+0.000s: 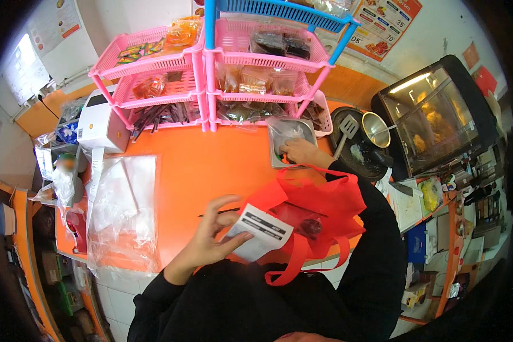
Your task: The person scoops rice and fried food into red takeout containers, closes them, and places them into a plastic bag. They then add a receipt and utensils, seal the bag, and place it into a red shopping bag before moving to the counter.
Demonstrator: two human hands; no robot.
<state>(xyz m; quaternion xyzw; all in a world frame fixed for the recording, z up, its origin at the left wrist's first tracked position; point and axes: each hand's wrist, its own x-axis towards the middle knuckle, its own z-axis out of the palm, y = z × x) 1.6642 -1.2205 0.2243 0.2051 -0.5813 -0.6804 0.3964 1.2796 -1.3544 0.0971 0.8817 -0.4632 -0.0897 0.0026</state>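
Between the thumb and fingers of my left hand [211, 235] is a printed paper slip [260, 233], held against the side of a red fabric tote bag [337, 194]. The bag gapes at the counter's near edge, and a clear package with dark contents [310, 226] shows inside it. My right hand [301, 151] reaches past the bag into a rectangular metal pan [273, 147]. Its fingertips are at small orange and green items [284, 159] in the pan; whether they grip one I cannot tell. A clear plastic bag [284, 128] lies in the pan's far part.
Pink basket racks [256, 96] with packets stand behind the orange counter [188, 166]. Left are a label printer [100, 124] and clear plastic bags [143, 205]. Right are a slotted spatula [347, 128], a metal bowl [376, 130] on a dark pan and a glass-fronted food warmer [436, 115].
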